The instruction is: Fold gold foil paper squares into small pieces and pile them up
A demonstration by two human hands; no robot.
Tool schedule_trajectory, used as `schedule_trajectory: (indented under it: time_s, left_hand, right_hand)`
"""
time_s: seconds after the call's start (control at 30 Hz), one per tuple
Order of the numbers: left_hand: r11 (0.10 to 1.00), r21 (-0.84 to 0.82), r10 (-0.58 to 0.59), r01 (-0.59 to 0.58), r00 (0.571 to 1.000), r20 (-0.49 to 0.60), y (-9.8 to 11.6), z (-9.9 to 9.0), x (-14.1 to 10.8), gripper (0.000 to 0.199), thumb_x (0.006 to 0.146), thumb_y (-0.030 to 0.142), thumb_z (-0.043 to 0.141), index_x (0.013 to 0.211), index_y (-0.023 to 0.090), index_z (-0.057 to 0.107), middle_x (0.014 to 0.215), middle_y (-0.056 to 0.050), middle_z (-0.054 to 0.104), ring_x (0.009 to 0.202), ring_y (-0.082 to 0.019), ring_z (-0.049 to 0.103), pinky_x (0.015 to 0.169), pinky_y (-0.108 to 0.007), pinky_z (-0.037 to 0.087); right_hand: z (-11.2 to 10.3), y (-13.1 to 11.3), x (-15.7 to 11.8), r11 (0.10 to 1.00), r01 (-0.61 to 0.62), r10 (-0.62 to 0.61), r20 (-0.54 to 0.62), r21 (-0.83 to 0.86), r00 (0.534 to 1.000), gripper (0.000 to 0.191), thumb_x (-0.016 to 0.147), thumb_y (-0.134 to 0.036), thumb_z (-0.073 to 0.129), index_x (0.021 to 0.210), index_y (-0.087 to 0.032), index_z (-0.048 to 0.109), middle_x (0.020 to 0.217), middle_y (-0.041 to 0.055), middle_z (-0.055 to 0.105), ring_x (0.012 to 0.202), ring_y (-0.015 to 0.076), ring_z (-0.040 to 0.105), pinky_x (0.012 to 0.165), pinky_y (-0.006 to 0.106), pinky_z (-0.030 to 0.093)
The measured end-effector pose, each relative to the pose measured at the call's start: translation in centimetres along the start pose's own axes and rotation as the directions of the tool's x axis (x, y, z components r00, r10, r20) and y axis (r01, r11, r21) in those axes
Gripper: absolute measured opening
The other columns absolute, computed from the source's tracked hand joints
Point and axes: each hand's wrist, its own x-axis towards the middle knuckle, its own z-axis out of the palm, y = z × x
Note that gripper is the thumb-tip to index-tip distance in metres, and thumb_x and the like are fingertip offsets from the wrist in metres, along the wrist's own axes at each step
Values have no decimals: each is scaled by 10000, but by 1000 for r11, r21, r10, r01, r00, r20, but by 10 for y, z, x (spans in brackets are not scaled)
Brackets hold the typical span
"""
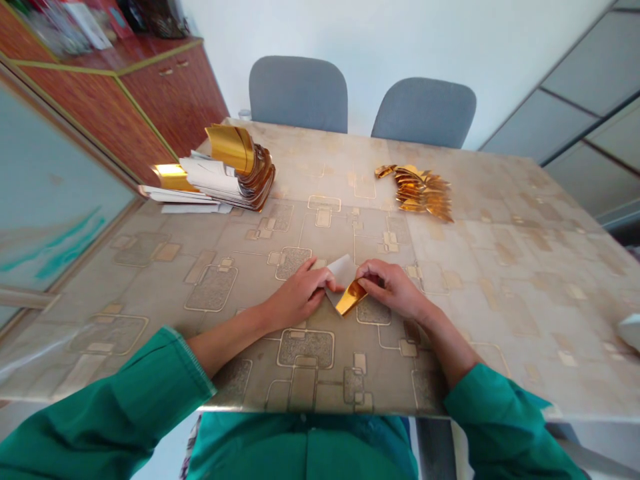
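Note:
A folded piece of origami paper (345,288), white on one side and shiny gold on the other, lies on the table between my hands. My left hand (299,295) pinches its white left edge against the tabletop. My right hand (391,289) grips the gold flap from the right, with fingertips over the fold. Behind them, at the far left, stands a curved stack of gold-and-white folded paper units (234,168). A smaller pile of gold folded units (419,193) lies at the far right of the table.
The table (505,267) has a beige patterned glossy cover. Loose white paper (185,203) lies under the left stack. Two grey chairs (298,93) stand beyond the far edge, a reddish-brown cabinet (173,100) at left, and a white object (629,331) at the right edge.

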Motion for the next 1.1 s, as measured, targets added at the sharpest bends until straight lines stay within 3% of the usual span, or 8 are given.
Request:
schedule_trajectory:
  time_s: [0.13, 0.3, 0.37, 0.43, 0.57, 0.77, 0.87, 1.1]
  left_hand:
    - [999, 19, 42, -43, 998, 35, 2, 3, 0, 243, 853, 26, 423, 962, 215, 530, 904, 24, 683, 846, -148, 655, 1216, -529, 212]
    - [976, 202, -26, 80, 967, -255, 0, -3, 0, 295, 873, 39, 429, 1081, 181, 582, 1136, -73, 680, 1051, -219, 607, 951, -415, 503]
    - [953, 296, 48, 62, 936, -349, 5, -5, -1, 252, 910, 73, 445, 1088, 165, 598, 1141, -89, 675, 1045, -224, 598, 920, -408, 511]
    - [933, 352, 216, -79, 903, -371, 14, -3, -3, 215, 954, 118, 452, 1093, 158, 611, 1131, -92, 673, 1031, -202, 603, 918, -376, 516]
    - [824, 430, 471, -369, 868, -157, 31, 9, -6, 272, 975, 142, 465, 1209, 174, 599, 1229, -73, 671, 1201, -190, 576, 1110, -398, 414]
    - [833, 519, 196, -190, 980, 45, 17, 28, -9, 550, 963, 391, 558, 1402, 73, 471, 1467, -176, 496, 1382, -295, 443, 1143, -453, 366]
    - [824, 548, 121, -143, 990, 76, 11, 28, -10, 641, 958, 442, 566, 1459, 79, 403, 1528, -169, 421, 1428, -294, 379, 1171, -463, 308]
    - [800, 581, 122, -148, 989, 84, 21, 26, -11, 641, 967, 484, 539, 1465, 105, 400, 1573, -162, 345, 1487, -296, 260, 1219, -519, 126]
  right_hand:
    - [5, 2, 4, 994, 16, -26, -91, -110, 996, 100, 917, -229, 527, 842, -223, 594, 736, 10, 601, 732, 172, 535, 690, 290, 399]
    - [13, 3, 9, 993, -46, 30, -143, -107, 989, 108, 936, -219, 508, 845, -226, 567, 765, 4, 622, 715, 160, 547, 675, 276, 389]
    - [16, 3, 10, 993, -49, 31, -156, -109, 987, 106, 931, -213, 517, 837, -222, 566, 755, -1, 621, 703, 156, 543, 665, 270, 381]
    - [18, 4, 11, 990, -62, 39, -175, -124, 984, 111, 922, -201, 525, 821, -218, 567, 727, -7, 607, 689, 155, 533, 654, 267, 373]
    - [24, 5, 14, 984, -87, 51, -221, -153, 974, 111, 923, -193, 522, 826, -218, 570, 721, -7, 595, 683, 158, 526, 643, 269, 371]
    - [25, 4, 13, 990, -121, 100, -254, -68, 962, 113, 949, -269, 515, 1005, -213, 596, 731, -8, 622, 656, 160, 550, 634, 277, 403]
    - [23, 4, 10, 987, -125, 96, -251, -103, 963, 230, 929, -267, 535, 1147, -203, 573, 744, -4, 633, 669, 170, 559, 638, 285, 408]
    - [25, 6, 7, 957, -148, 70, -297, -249, 952, 250, 877, -181, 544, 1125, -199, 574, 672, -18, 581, 679, 189, 540, 638, 290, 377]
